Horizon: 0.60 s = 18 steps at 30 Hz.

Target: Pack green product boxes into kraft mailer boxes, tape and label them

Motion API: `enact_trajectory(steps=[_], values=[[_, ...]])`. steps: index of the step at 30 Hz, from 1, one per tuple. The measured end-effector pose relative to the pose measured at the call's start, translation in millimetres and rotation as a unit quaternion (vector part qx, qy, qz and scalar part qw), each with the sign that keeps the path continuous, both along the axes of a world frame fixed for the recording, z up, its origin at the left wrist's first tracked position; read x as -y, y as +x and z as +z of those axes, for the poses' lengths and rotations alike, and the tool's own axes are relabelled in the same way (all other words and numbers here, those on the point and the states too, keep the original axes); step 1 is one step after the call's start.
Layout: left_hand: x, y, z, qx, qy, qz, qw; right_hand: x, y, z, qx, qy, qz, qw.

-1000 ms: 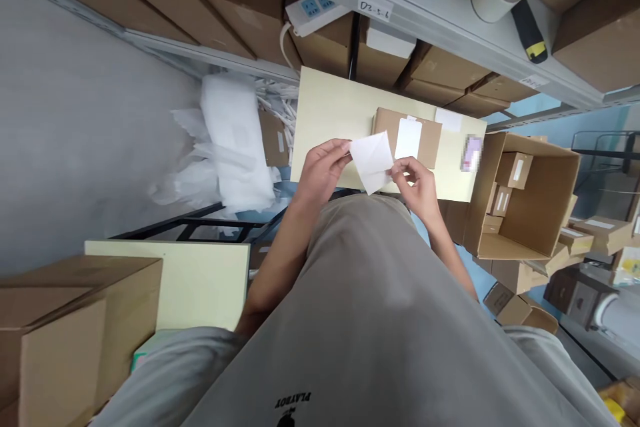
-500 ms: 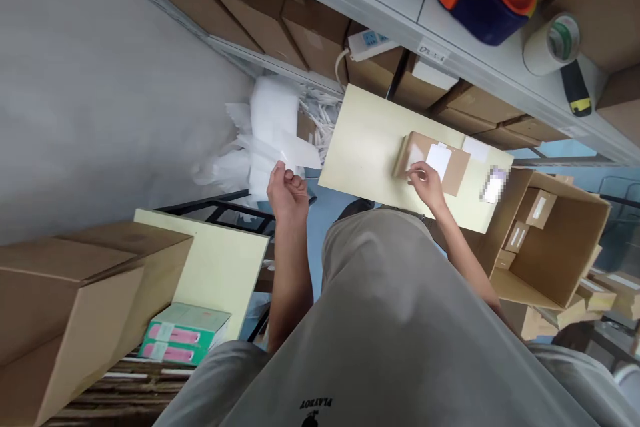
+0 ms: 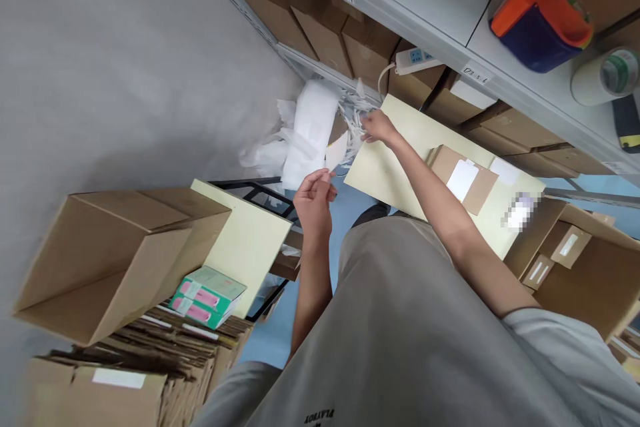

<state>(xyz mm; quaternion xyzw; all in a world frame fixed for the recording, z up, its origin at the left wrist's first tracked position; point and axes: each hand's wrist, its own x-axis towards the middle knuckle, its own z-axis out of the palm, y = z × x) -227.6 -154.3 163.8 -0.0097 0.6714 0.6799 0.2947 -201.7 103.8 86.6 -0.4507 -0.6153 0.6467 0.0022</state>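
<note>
My left hand (image 3: 314,199) is closed in a pinch on a white paper slip (image 3: 337,150) that sticks up from the fingertips. My right hand (image 3: 379,128) reaches across to the far left corner of the cream tabletop (image 3: 375,177), beside a heap of white paper strips (image 3: 354,121). Its fingers are curled, and I cannot make out what is in them. A closed brown carton (image 3: 480,190) with a white label (image 3: 463,178) lies on the tabletop, right of my right forearm.
White wrapping foam (image 3: 315,120) stands against the wall. Shelves with brown boxes (image 3: 370,47) run along the back, holding an orange and blue tape dispenser (image 3: 543,27). Open cartons stand at left (image 3: 125,260) and right (image 3: 595,260). A green box (image 3: 207,293) sits lower left.
My right hand has left the carton and moved left to the paper strips. My left hand still pinches the slip. The view has shifted, so the surroundings appear farther right.
</note>
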Motion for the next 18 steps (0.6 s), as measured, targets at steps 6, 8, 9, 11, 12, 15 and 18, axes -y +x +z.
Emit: enact_trajectory(steps=[6,8,9,11,12,15,18], values=[[-13.4,23.4,2.1,-0.011,-0.017,-0.19,0.982,35.4,108.1,39.3,-0.003,-0.142,-0.105,0.984],[-21.1,30.7,3.6,-0.021,-0.015,-0.265,0.964,49.1,143.5,47.3,-0.035,-0.156,-0.152,0.975],[-25.2,34.1,4.5,-0.03,-0.013,-0.301,0.953,55.7,159.3,50.0,-0.052,-0.155,-0.177,0.971],[-33.5,40.5,6.3,-0.052,-0.01,-0.369,0.928,68.0,187.2,53.7,-0.08,-0.139,-0.232,0.959],[-37.8,43.5,7.1,-0.064,-0.009,-0.399,0.915,73.9,199.4,55.0,-0.089,-0.124,-0.261,0.953],[-50.3,52.4,8.9,-0.095,-0.007,-0.472,0.876,91.3,230.6,58.3,-0.09,-0.076,-0.331,0.936],[-61.1,61.8,9.3,-0.118,0.012,-0.52,0.846,108.7,255.4,60.3,-0.084,-0.05,-0.377,0.921]])
